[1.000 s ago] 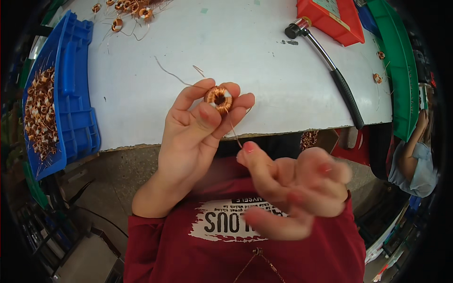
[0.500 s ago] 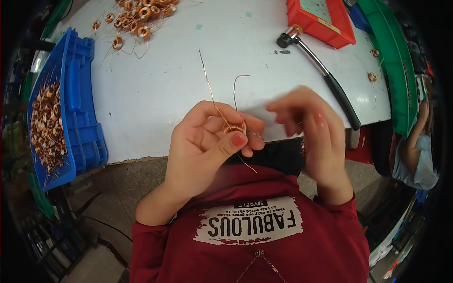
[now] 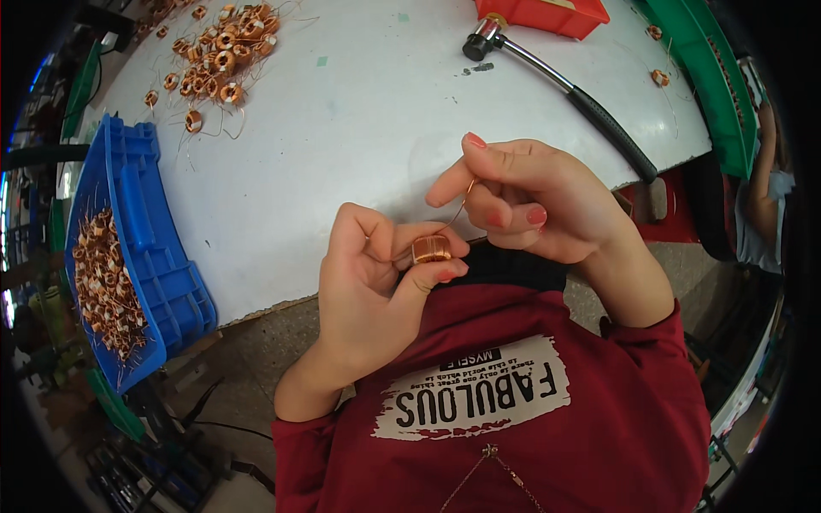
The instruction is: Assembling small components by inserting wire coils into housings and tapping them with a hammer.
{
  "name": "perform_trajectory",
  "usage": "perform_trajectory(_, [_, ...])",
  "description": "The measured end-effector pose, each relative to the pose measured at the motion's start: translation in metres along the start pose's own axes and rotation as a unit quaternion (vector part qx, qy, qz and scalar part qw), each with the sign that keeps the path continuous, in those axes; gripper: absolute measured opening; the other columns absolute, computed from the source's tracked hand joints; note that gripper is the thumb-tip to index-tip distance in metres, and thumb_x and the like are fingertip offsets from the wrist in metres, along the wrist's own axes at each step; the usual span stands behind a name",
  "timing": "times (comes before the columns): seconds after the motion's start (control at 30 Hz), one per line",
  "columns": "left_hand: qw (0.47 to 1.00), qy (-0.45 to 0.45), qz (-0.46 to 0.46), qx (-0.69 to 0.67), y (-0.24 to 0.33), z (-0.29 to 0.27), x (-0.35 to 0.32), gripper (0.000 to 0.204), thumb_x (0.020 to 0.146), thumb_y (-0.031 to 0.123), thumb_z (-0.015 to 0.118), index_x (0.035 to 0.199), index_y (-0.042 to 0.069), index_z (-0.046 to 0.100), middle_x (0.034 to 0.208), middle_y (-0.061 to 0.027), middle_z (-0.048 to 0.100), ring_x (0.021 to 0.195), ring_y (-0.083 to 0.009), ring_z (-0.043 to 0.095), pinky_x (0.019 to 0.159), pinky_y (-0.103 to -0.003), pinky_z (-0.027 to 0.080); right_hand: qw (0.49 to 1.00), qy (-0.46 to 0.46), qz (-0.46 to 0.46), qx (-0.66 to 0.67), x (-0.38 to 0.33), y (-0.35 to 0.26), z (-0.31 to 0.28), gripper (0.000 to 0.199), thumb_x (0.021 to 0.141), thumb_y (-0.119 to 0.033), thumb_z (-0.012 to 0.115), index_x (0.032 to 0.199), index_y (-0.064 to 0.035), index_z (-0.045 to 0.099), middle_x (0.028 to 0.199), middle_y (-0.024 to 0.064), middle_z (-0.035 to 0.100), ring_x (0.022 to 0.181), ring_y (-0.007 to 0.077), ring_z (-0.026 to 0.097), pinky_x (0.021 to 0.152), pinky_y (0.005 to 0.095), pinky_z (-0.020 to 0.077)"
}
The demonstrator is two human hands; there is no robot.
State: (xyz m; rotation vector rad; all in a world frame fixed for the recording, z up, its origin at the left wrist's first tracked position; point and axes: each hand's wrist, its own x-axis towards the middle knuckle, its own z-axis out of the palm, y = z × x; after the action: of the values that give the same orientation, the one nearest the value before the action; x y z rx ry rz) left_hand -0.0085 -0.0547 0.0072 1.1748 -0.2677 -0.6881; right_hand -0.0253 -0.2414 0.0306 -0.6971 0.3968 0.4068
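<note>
Between the thumb and fingers of my left hand point(image 3: 363, 291) is a small ring-shaped coil point(image 3: 430, 249), wound with copper wire and turned side-on. From it a thin copper wire point(image 3: 459, 212) rises to the right, into the bent fingers of my right hand point(image 3: 547, 201). That hand is closed round the wire, just above and right of the coil; where the wire's end lies among the fingers is hidden.
A heap of similar coils point(image 3: 224, 60) lies at the far left of the white table point(image 3: 342, 128). More coils fill a blue bin point(image 3: 141, 231) at the left edge. A black-handled hammer point(image 3: 590, 111) lies at right, near a red tray point(image 3: 564, 15) and a green bin point(image 3: 714, 94).
My right hand has come left to the coil and closed on its wire. The coil has turned in my left fingers. The whole view has shifted, so the table things sit further left.
</note>
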Motion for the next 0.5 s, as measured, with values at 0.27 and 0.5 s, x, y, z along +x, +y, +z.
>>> perform_trajectory(0.27, [0.961,-0.046,-0.034,0.271,0.000,0.006,0.000,0.036,0.080,-0.014,0.058,0.085,0.006,0.028,0.090,-0.0182,0.064,0.078,-0.0184,0.063,0.073,-0.026,0.053,0.868,-0.073,-0.132,-0.473,-0.001,-0.024,0.017,0.033,0.093,-0.017,0.050,0.068,-0.0001,0.064,0.053,0.0026,0.051,0.043,0.0092,0.037,0.042,0.0198,0.0320])
perform_trajectory(0.5, [0.992,-0.049,-0.038,0.114,0.001,0.012,0.004,0.040,0.083,-0.010,0.058,0.081,0.009,0.023,0.093,-0.0199,0.063,0.075,-0.0192,0.063,0.072,-0.026,0.053,0.859,-0.122,-0.096,-0.487,-0.005,-0.033,0.022,0.021,0.090,-0.013,0.056,0.079,0.0019,0.066,0.055,0.0019,0.054,0.045,0.0096,0.038,0.045,0.0225,0.0340])
